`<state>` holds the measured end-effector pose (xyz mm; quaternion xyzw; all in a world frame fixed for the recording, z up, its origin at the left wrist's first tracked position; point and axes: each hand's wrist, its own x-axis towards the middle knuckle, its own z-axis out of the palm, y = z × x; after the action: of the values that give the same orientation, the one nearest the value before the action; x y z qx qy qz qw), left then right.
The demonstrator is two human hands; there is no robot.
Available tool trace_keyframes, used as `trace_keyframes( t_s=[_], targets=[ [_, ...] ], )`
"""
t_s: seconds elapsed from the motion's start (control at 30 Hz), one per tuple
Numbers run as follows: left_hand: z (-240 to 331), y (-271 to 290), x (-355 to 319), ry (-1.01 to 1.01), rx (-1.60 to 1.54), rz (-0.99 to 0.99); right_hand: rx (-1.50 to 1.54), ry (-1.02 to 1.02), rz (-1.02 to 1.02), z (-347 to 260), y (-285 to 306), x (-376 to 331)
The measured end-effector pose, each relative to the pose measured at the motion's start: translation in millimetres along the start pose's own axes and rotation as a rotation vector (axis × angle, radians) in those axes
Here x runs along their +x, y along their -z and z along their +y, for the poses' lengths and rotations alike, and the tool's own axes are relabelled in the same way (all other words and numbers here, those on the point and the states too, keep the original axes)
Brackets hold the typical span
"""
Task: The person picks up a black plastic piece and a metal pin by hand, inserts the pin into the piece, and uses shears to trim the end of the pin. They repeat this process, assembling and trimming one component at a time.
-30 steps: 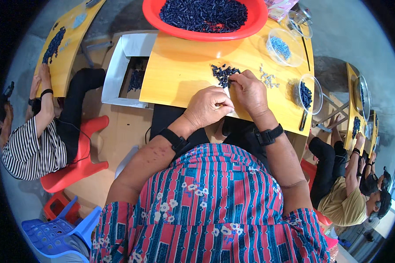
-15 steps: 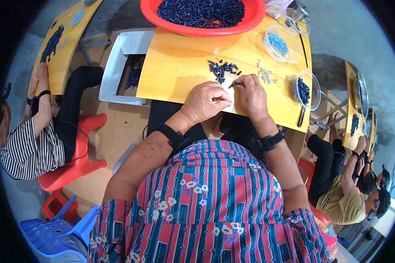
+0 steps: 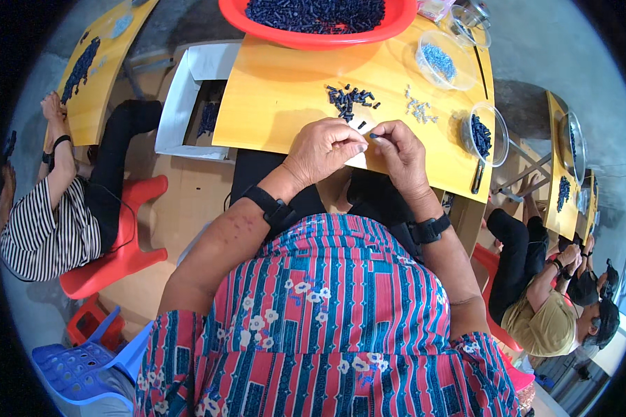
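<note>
Above the near edge of the yellow table, my two hands face each other, fingertips a short gap apart. My right hand (image 3: 401, 154) pinches a small dark cylinder (image 3: 373, 135), its bluish end pointing toward my left hand. The thumb and forefinger of my left hand (image 3: 325, 146) are pressed together; whatever they hold is hidden. One loose dark cylinder (image 3: 362, 125) lies just beyond my fingertips, on a pale patch. Past it is a small heap of dark cylinders (image 3: 349, 101). To its right are scattered clear small pieces (image 3: 419, 108).
A red basin (image 3: 313, 43) full of dark cylinders stands at the far edge. On the right are a clear tub (image 3: 474, 78) of bluish pieces, another tub (image 3: 502, 149) of dark cylinders and a dark slim tool (image 3: 478, 177). A white box (image 3: 170, 132) adjoins the left side. People sit at neighbouring tables.
In my right fingers the dark cylinder has turned, its bluish end now showing. A single dark cylinder now shows on the pale patch. The person at left has drawn their hands back from their heap.
</note>
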<state>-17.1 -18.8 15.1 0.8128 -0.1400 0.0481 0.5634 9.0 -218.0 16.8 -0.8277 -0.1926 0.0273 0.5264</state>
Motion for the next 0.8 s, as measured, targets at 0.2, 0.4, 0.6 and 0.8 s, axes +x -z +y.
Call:
trace_keyframes(
  t_s=[0.2, 0.4, 0.6, 0.8],
  targets=[
    [-4, -2, 0, 0.033, 0.003, 0.019, -0.284, 0.289, -0.022, -13, -5, 2],
    [-6, -3, -1, 0.048, -0.004, 0.028, -0.235, 0.275, 0.035, -17, -6, 1],
    [-9, -7, -1, 0.035, -0.006, 0.053, 0.235, -0.021, 0.069, -9, -9, -6],
    [-8, -6, -2, 0.022, 0.008, 0.065, 0.466, -0.244, 0.073, -7, -10, -9]
  ],
)
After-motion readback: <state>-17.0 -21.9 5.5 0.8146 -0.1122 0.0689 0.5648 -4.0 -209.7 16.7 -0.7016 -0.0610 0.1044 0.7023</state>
